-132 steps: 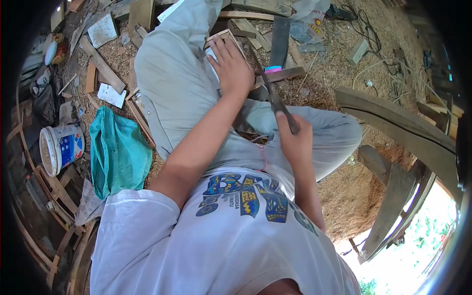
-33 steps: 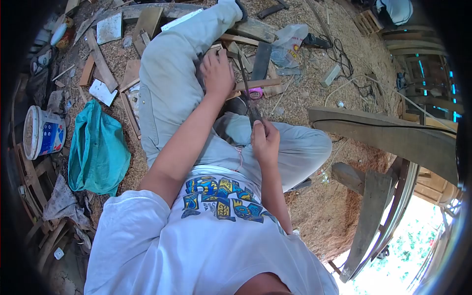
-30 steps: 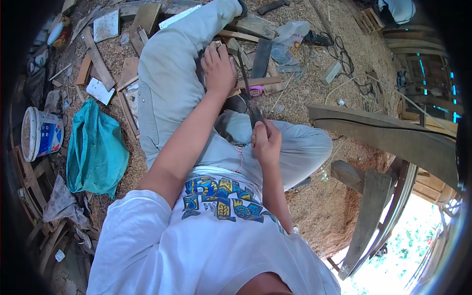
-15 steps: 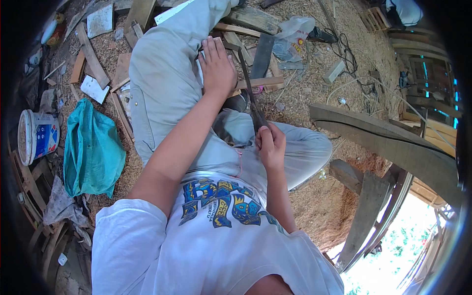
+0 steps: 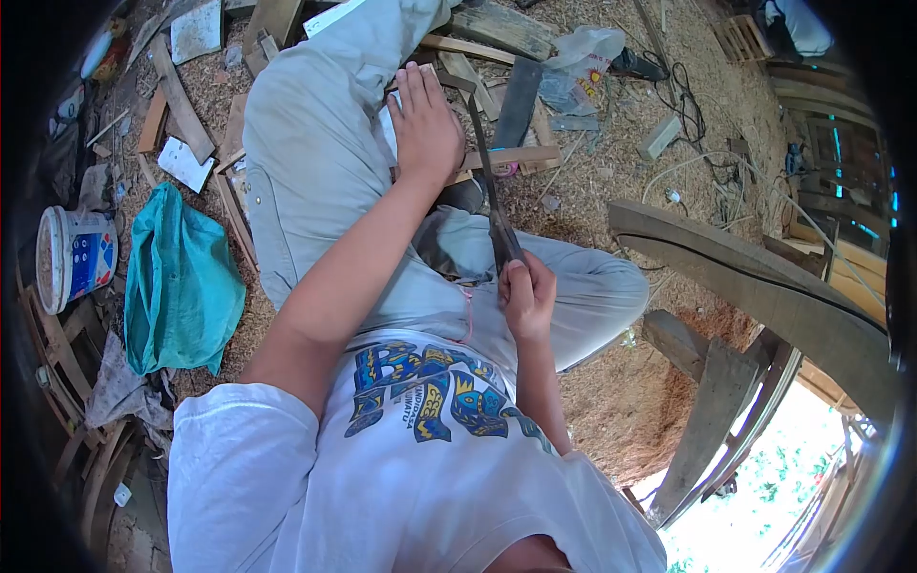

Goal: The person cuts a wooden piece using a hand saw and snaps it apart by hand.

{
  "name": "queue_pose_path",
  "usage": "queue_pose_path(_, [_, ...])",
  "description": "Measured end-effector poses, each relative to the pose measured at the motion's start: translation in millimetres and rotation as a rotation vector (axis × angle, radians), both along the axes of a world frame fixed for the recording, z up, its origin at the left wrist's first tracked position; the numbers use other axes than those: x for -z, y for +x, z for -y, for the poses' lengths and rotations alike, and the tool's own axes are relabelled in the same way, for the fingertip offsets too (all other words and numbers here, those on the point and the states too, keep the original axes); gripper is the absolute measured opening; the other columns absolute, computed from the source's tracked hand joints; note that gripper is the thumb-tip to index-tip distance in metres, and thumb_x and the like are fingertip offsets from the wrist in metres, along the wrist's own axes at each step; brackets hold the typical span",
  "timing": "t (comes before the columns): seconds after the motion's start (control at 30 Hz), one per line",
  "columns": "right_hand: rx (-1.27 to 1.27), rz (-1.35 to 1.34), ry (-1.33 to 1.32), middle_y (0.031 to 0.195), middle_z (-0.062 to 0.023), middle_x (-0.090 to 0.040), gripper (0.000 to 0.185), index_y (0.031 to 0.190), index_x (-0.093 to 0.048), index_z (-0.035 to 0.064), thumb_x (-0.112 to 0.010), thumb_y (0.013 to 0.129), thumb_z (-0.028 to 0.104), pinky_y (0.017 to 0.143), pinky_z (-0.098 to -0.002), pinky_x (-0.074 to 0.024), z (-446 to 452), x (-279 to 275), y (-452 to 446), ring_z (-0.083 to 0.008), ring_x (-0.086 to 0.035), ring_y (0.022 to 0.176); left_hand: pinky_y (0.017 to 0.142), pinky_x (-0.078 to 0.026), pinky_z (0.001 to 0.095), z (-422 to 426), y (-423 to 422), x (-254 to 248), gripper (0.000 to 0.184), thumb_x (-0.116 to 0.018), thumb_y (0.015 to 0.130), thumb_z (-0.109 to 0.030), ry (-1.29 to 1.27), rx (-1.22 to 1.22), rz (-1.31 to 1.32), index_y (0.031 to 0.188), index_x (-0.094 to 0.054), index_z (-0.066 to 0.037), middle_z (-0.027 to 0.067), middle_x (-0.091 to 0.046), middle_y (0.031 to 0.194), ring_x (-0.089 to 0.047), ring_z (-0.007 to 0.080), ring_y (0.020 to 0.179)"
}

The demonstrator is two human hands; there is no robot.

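My left hand [image 5: 427,134] lies flat with its fingers stretched out, over a pale piece of wood mostly hidden between my legs. My right hand [image 5: 527,296] is wrapped round the handle of a long dark tool [image 5: 492,196]. The tool has a narrow shaft and a bent far end, close to my left fingertips; its exact kind is unclear. A short wooden strip [image 5: 521,157] lies just beyond the shaft. My legs in grey trousers [image 5: 310,162] are folded around the work.
On the left are a teal sack [image 5: 181,286] and a white bucket [image 5: 81,258]. Board offcuts [image 5: 181,105] and a plastic bag [image 5: 578,72] lie on shavings ahead. A large timber beam [image 5: 745,286] angles across the right, near a dark cable [image 5: 683,100].
The view has shifted slightly. My right hand and the tool have moved only a little, and my left hand stays flat in much the same place.
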State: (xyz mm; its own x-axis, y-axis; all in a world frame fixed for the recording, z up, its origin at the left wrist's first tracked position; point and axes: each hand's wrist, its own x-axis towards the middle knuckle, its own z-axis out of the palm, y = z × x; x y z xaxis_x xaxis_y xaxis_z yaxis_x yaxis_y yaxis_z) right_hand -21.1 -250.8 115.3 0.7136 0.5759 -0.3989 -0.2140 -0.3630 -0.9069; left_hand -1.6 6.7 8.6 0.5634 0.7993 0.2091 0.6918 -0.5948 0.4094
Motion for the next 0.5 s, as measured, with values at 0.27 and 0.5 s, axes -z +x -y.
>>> queue_pose_path(0.27, [-0.015,0.117,-0.055,0.061,0.0009,-0.048,0.03,0.077,-0.052,0.005,-0.052,0.104,0.016,0.048,-0.027,-0.0309,18.4,-2.4,-14.2,-0.0069,-0.041,0.052,0.128,-0.024,0.0596,-1.4,0.3,0.2,0.07,-0.051,0.099,-0.019,0.0,0.011,-0.011,0.16,-0.033,0.01,0.028,-0.029,0.17,-0.025,0.0429,0.16])
queue_pose_path(0.5, [0.009,0.158,-0.08,0.06,0.0016,-0.049,0.031,0.075,-0.054,0.0042,-0.052,0.104,0.015,0.048,-0.0277,-0.0299,-16.1,11.1,2.4,-0.0063,-0.041,0.052,0.126,-0.027,0.0612,1.4,-2.1,-3.0,0.071,-0.054,0.099,-0.016,0.012,0.014,0.017,0.161,-0.032,0.008,0.0289,-0.031,0.168,-0.027,0.045,0.159])
